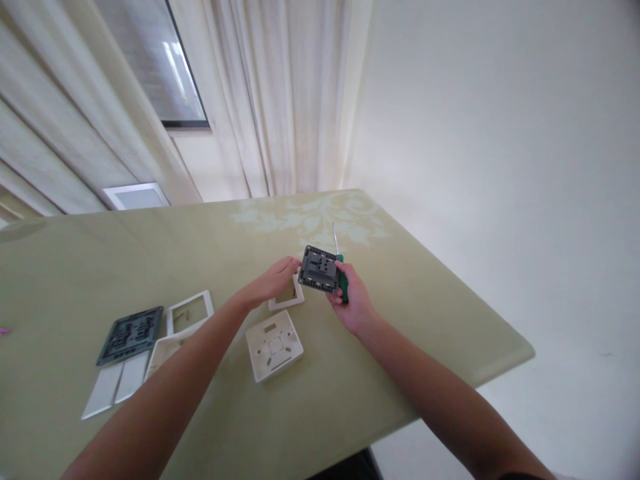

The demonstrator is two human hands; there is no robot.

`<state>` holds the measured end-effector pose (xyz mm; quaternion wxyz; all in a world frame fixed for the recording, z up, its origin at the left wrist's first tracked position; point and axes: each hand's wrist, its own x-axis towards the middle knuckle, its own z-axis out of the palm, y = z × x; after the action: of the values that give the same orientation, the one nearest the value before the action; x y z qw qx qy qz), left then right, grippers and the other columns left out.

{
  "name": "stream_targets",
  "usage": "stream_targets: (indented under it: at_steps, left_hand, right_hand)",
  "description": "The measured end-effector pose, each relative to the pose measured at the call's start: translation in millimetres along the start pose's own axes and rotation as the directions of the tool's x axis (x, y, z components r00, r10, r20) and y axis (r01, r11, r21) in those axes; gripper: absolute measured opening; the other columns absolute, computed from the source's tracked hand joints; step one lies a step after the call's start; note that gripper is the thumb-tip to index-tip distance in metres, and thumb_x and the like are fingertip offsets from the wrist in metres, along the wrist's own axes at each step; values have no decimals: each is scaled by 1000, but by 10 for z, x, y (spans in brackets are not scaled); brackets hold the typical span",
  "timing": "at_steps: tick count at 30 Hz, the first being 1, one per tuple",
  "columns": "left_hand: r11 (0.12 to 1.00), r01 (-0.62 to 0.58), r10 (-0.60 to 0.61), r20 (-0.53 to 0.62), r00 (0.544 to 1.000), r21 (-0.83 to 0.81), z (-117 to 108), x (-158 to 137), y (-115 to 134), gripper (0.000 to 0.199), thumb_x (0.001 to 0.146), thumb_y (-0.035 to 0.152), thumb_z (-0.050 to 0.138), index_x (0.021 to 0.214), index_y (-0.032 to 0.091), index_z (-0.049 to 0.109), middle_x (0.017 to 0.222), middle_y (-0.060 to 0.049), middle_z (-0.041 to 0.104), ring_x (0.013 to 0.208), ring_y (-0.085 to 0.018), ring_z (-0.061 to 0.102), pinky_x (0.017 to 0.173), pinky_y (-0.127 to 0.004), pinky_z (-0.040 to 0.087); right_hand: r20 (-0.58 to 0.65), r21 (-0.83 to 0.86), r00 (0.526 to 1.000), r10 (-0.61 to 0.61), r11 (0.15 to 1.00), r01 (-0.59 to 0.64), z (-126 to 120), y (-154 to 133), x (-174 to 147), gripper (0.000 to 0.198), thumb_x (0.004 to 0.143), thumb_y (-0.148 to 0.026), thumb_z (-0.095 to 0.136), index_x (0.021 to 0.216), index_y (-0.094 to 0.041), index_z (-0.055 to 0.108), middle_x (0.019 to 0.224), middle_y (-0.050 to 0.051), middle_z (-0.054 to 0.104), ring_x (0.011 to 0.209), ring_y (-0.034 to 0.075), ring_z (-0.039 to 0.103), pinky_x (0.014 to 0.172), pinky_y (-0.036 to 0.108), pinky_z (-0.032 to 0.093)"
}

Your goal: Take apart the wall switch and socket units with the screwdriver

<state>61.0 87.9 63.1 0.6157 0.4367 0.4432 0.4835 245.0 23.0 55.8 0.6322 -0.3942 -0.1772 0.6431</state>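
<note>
A dark grey switch module (319, 269) is held above the table, its back with terminals facing up. My right hand (354, 300) is closed on its right edge and also grips a screwdriver (343, 280) with a green handle, its metal shaft pointing away from me. At the module's left edge is my left hand (273, 281), fingers pressed together and pinching the rim. Below the left hand lies a white frame (300, 295), partly covered by it. Nearer to me sits a white square mounting box (274, 347), its open side up.
Left on the green table (215, 233) lie a dark grey switch plate (131, 335), a second white frame (173, 321) with small screws inside, white panels (104, 390) and another white box (159, 353), partly behind my left forearm. A wall stands beyond the table's right edge.
</note>
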Motion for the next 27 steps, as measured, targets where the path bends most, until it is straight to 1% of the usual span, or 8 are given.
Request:
stream_targets:
  at_steps: [3,6,9,12,14,19,23,27]
  left_hand:
    - [978,-38,25,66,998,204,-59,-11,0,17,92,12,75,79,22,77,77,-2,74,89,-25,70,97,-31,52]
    - [923,-106,86,68,994,370,-212,-15,-6,13,93,13,74,84,22,80,87,-6,77,94,-26,69,95,-30,51]
    - [842,-161,137,83,987,514,-405,-21,-26,8,87,15,79,88,23,81,95,-8,78,98,-28,71,97,-32,51]
    - [734,-203,157,128,979,648,-560,-42,-57,10,76,21,86,83,25,78,93,-10,76,110,-35,71,110,-41,49]
    - [646,-244,154,189,970,724,-614,-71,-79,16,74,30,87,86,24,78,100,-12,78,118,-39,69,118,-49,45]
    - [412,-381,92,378,921,827,-640,-136,-122,52,73,51,87,114,20,80,130,-16,77,128,-40,65,121,-56,43]
    - [271,-413,54,414,908,870,-749,-78,-119,52,80,48,81,122,17,78,139,-18,74,134,-40,65,123,-55,43]
    - [176,-387,31,388,921,905,-1002,-1,-43,56,83,47,78,130,17,74,141,-18,74,134,-40,67,121,-55,47]
  right_hand:
    - [-15,-33,999,-29,999,28,4,1,-9,34,71,-40,86,80,-22,59,57,-9,55,40,4,34,33,14,26]
    - [-28,-83,997,-68,994,65,-5,11,0,37,70,-43,87,80,-22,58,57,-9,56,41,4,37,34,15,27]
    - [-36,-155,994,-101,983,94,-34,11,51,38,72,-47,86,77,-23,57,54,-10,51,41,5,37,34,15,28]
    - [-34,-259,992,-125,959,112,-81,-30,137,38,76,-51,83,74,-23,57,52,-10,49,41,6,37,35,16,28]
    - [-19,-348,991,-130,931,116,-120,-79,197,37,76,-50,83,72,-22,60,51,-9,49,40,6,37,35,17,27]
    - [25,-567,989,-148,812,136,-234,-169,318,33,75,-44,86,67,-20,64,43,-9,45,38,8,38,36,20,28]
    - [27,-693,984,-174,706,144,-300,-131,379,29,81,-42,82,70,-20,66,41,-9,43,37,9,38,37,22,29]
    - [63,-770,985,-161,620,150,-318,-57,397,24,84,-39,79,73,-19,69,45,-8,46,38,10,41,39,23,29]
